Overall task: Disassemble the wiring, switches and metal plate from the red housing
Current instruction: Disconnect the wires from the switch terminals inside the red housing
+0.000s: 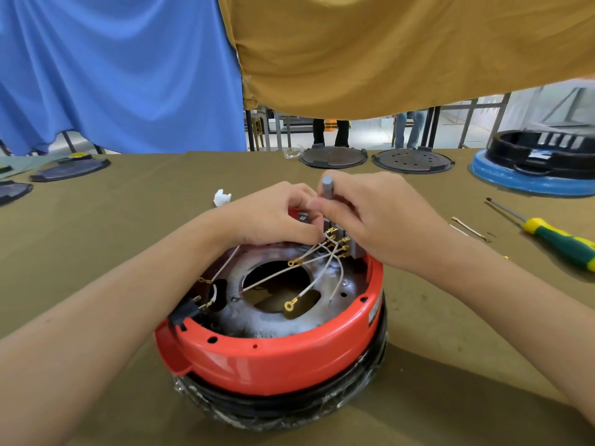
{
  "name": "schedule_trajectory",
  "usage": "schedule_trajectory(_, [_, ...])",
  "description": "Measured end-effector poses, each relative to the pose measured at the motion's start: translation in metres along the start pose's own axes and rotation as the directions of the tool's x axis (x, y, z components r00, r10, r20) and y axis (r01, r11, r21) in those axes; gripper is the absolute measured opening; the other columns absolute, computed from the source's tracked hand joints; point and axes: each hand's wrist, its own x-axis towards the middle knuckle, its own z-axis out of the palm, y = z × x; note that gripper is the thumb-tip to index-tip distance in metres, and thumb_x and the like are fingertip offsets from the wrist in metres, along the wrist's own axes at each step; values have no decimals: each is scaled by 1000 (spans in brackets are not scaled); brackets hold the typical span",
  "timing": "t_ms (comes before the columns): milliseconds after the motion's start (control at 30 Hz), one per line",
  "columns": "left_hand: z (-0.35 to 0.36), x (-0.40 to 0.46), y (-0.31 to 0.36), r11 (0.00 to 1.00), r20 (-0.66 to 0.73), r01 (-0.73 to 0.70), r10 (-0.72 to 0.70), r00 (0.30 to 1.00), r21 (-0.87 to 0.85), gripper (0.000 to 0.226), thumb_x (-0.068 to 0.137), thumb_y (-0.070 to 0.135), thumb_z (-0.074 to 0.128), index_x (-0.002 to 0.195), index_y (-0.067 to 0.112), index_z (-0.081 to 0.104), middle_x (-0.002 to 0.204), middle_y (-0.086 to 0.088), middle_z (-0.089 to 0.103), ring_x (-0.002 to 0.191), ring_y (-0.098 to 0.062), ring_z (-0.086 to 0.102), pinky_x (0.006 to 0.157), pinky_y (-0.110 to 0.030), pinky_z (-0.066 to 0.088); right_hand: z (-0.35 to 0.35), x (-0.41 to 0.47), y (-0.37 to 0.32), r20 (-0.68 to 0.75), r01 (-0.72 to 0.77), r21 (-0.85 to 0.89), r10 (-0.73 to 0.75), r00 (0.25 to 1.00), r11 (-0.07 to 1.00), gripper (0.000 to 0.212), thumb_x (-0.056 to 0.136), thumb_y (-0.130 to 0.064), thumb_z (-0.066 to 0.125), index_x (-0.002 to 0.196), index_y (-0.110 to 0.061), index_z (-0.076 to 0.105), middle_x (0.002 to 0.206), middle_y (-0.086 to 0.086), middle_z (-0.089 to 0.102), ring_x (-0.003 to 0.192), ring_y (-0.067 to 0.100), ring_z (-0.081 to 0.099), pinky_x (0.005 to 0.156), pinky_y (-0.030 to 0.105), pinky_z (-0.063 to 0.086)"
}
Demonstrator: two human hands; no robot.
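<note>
Centrally on the olive-covered table [128,201] sits the red housing [283,365], open side up on a black ring, and everything else is placed from it. Inside it lies the discoloured metal plate [267,323] with a large middle hole, crossed by white wires [315,278] ending in brass ring terminals. At the housing's far rim stands the grey switch block [344,243], where the wires meet. The right hand [380,220] curls round a grey tool handle [327,191] held upright above that block, hiding the tip. The left hand [273,217] has its fingers bent together, pinching at the wires just left of the block; its exact hold is hidden. Right of the housing lie a green-and-yellow screwdriver [553,239] and loose wire pieces [470,228]. Beyond it are dark round lids [333,157], a blue-rimmed black unit [534,175], and a crumpled white scrap [222,197].
</note>
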Motion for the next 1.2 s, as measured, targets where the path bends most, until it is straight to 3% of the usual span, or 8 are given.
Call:
schedule_trajectory(133, [0,-1,1,1000,6,1,-1,1000,-22,26,81,11,72,65,30,63,72,34,57,66,9,55,62,-7,36,-1,1,0,14,-9,0,9,1000,1000,31,102,-40,49,87,-14,55,60,-7,50,59,19,49,57,40,41])
schedule_trajectory(233, [0,-1,1,1000,12,0,0,1000,-28,17,78,22,74,66,31,66,91,26,59,70,10,55,69,-17,37,1,2,4,-56,-131,135,139,989,982,29,101,-39,53,85,-15,59,61,-3,60,55,14,53,56,35,43])
schedule_trajectory(333, [2,0,-2,1000,-11,1,-1,1000,-10,20,79,19,77,65,31,69,110,22,58,83,14,57,78,-18,38,0,5,14,-16,-301,396,334,942,868,25,100,-34,56,82,-17,61,65,-1,68,58,12,64,57,30,53])
schedule_trajectory(433, [1,1,-4,1000,-2,2,-2,1000,0,15,80,17,75,69,27,71,116,19,58,89,15,57,82,-20,37,1,7,22,79,-405,578,445,892,708,25,101,-31,57,80,-17,60,59,-3,66,52,7,61,53,21,52])
schedule_trajectory(767, [2,-1,2,1000,16,-2,2,1000,-2,10,72,31,71,64,34,68,123,13,58,92,10,58,86,-21,38,3,1,33,219,-522,700,550,806,487,30,102,-35,54,89,-10,64,61,-2,66,56,9,60,56,24,56])
schedule_trajectory(967, [1,0,-1,1000,18,-10,10,1000,14,10,74,32,74,66,35,68,122,15,57,92,14,56,85,-21,35,3,-3,24,11,-362,601,446,895,713,25,100,-31,57,87,-12,63,62,-3,68,58,13,65,57,31,60])
schedule_trajectory(1100, [0,0,-1,1000,20,-7,6,1000,24,9,76,31,75,69,32,69,110,24,55,90,13,56,82,-21,37,1,-5,15,-89,-163,303,198,976,939,26,100,-36,54,86,-16,61,66,0,67,61,15,63,62,39,52])
schedule_trajectory(1200, [0,-1,1,1000,27,0,0,1000,7,8,76,28,73,70,29,67,95,23,56,79,9,56,77,-23,37,-1,-5,7,-47,3,77,1,999,997,31,102,-37,51,85,-12,57,62,-6,55,56,14,51,59,38,44])
